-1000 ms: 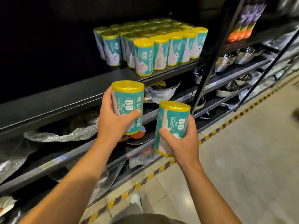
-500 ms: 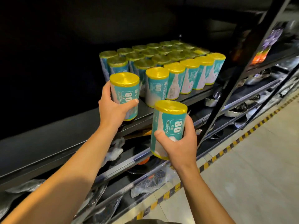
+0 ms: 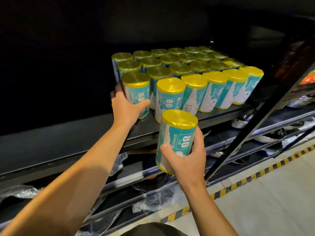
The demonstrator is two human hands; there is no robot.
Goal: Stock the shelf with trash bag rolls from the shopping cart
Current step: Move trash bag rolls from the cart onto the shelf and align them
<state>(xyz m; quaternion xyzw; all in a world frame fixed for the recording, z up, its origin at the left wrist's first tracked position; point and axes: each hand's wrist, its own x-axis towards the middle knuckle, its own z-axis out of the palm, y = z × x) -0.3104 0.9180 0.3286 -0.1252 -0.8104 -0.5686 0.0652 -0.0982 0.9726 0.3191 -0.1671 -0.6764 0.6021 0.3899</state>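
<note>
Several teal trash bag rolls with yellow tops (image 3: 196, 72) stand in rows on the dark shelf (image 3: 85, 133). My left hand (image 3: 125, 108) grips one roll (image 3: 137, 92) upright at the left end of the front row, its base on or just above the shelf board. My right hand (image 3: 185, 159) holds a second roll (image 3: 176, 138) upright in the air, in front of and below the shelf edge. The shopping cart is out of view.
A black slanted upright post (image 3: 265, 103) stands to the right of the rolls. Lower shelves (image 3: 170, 172) hold plastic-wrapped pans and metal ware. The left part of the shelf board is bare and dark. Yellow-black striped tape (image 3: 255, 176) runs along the floor.
My left hand has carried its roll forward and up onto the shelf beside the front row. My right hand with its roll has risen slightly toward the shelf edge.
</note>
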